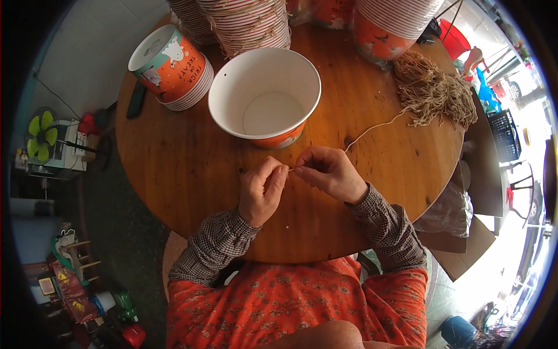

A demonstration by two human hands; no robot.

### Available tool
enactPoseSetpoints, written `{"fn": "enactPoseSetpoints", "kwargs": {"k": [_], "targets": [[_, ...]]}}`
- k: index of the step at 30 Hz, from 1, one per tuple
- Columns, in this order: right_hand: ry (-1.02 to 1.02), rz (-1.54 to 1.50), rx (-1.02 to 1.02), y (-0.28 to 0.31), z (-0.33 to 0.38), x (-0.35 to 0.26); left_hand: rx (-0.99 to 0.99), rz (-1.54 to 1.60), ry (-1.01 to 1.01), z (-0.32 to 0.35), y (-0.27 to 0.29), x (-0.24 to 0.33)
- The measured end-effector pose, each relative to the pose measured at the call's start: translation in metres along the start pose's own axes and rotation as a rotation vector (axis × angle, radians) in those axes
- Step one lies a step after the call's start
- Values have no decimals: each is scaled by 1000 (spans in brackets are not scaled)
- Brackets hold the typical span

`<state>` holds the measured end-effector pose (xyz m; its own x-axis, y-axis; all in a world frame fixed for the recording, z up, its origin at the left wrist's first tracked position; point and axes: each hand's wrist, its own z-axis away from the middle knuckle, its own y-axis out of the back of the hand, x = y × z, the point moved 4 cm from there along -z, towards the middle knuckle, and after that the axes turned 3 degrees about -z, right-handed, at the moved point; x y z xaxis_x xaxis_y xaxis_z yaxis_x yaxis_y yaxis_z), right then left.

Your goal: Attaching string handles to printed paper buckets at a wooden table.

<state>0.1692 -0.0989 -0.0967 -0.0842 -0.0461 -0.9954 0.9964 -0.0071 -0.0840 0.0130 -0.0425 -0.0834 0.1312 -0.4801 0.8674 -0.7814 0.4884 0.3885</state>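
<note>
Over the near part of the table, my left hand (263, 191) and my right hand (332, 174) are close together, each pinching a thin beige cord (376, 126). A short piece of it shows between my fingertips. From my right hand the cord runs across the wood to a tangled bundle of the same cords (435, 90). Just beyond my hands stands a paper bucket (264, 93), white inside, with an orange printed outside. One small dark hole shows in its wall, at the upper left below the rim.
A tilted stack of orange paper buckets (177, 72) lies at the left, beside a dark flat object (136, 100). Tall stacks of striped buckets (250, 23) stand at the back, and a plastic-wrapped stack (390, 29) at the back right. Cardboard (465, 247) lies beside the round table (192, 174).
</note>
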Motion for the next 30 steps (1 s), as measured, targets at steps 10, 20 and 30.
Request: {"fn": "enactPoseSetpoints", "kwargs": {"k": [10, 20, 30], "targets": [[53, 184, 68, -2, 3, -17, 32, -16, -60, 1, -2, -5], [103, 269, 104, 0, 7, -22, 78, -83, -121, 1, -7, -7], [124, 200, 97, 3, 6, -18, 130, -252, -300, -5, -6, 9]]}}
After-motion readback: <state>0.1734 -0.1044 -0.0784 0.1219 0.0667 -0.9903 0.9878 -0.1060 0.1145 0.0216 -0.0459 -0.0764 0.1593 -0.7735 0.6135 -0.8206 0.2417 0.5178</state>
